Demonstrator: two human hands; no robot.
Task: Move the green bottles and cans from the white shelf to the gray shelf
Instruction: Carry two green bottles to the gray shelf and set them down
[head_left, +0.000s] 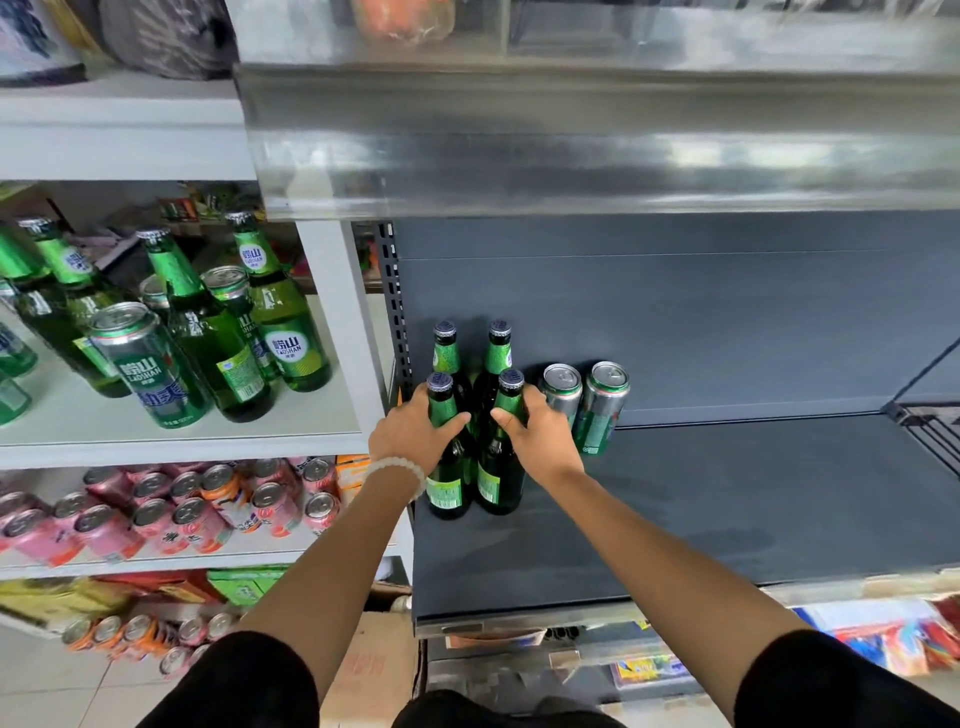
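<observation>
While both hands work the dark gray metal shelf (727, 493), left hand (410, 431) has its grip curled round the neck of the front-left green glass bottle (447, 457); right hand (540, 431) wraps the neck of the front-right green glass bottle (501, 462); both bottles upright on the shelf, touching; two more green bottles (470, 353) stand just behind; two green-and-silver cans (587, 400) just right of them; remaining green bottles and cans (208, 322) on the white shelf (182, 441), left.
</observation>
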